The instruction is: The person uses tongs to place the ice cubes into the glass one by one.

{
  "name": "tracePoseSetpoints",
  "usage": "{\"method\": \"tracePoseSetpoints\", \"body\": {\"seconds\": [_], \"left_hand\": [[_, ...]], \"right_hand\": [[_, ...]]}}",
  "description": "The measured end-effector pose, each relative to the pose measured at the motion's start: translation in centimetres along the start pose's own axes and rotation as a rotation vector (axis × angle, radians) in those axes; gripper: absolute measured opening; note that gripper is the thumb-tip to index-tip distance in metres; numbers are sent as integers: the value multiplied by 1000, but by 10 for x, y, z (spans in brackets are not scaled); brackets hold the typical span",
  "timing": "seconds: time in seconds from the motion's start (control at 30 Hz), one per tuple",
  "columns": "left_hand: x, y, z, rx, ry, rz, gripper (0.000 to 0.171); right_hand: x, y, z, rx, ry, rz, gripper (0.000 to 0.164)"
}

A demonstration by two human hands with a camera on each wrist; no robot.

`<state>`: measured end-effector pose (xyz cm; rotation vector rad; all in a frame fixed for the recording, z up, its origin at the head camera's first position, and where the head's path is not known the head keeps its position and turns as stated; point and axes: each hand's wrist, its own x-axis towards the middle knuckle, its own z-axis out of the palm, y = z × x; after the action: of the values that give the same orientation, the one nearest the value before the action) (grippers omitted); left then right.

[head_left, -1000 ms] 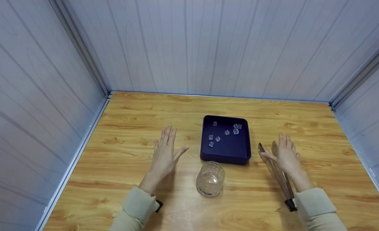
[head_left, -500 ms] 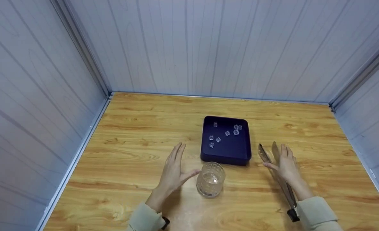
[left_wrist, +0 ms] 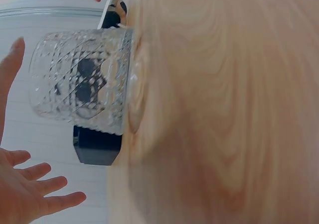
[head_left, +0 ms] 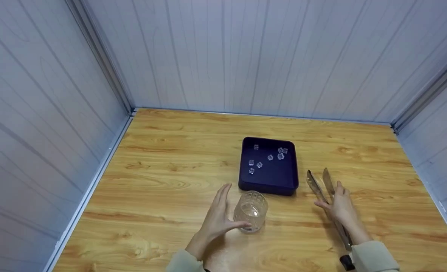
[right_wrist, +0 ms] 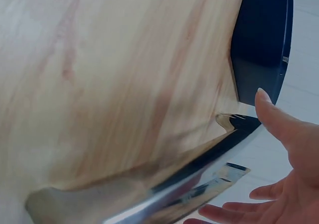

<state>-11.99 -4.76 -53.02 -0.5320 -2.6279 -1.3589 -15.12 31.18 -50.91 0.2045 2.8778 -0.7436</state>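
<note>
A clear glass (head_left: 254, 207) with a patterned wall stands upright on the table; it appears to hold a little clear liquid or a thick base, I cannot tell which. My left hand (head_left: 216, 218) is beside it on the left, thumb stretched across its near side, fingers apart from it in the left wrist view, where the cut pattern of the glass (left_wrist: 82, 77) shows large. Metal tongs (head_left: 314, 185) with a black end lie spread on the table at the right. Over their arms hovers my right hand (head_left: 342, 207), fingers spread, thumb toward the left arm of the tongs.
Behind the glass sits a dark blue square tray (head_left: 269, 188) with several small clear cubes (head_left: 270, 157) scattered in it. The wooden table (head_left: 163, 158) is bounded by a back wall (head_left: 242, 56) and side walls.
My left hand has moved right and nearer, up to the glass. My right hand has come down and back along the tongs. The glass, tray and tongs stay where they were.
</note>
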Motion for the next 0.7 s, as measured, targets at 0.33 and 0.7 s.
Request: {"method": "tracePoseSetpoints", "body": {"seconds": [0.33, 0.7], "left_hand": [[-2, -5, 26, -186, 2, -13, 118], [-2, -1, 44, -239, 30, -77, 118]], "right_hand": [[-4, 8, 5, 1, 8, 44, 103], [-3, 10, 7, -13, 37, 68, 93]]}}
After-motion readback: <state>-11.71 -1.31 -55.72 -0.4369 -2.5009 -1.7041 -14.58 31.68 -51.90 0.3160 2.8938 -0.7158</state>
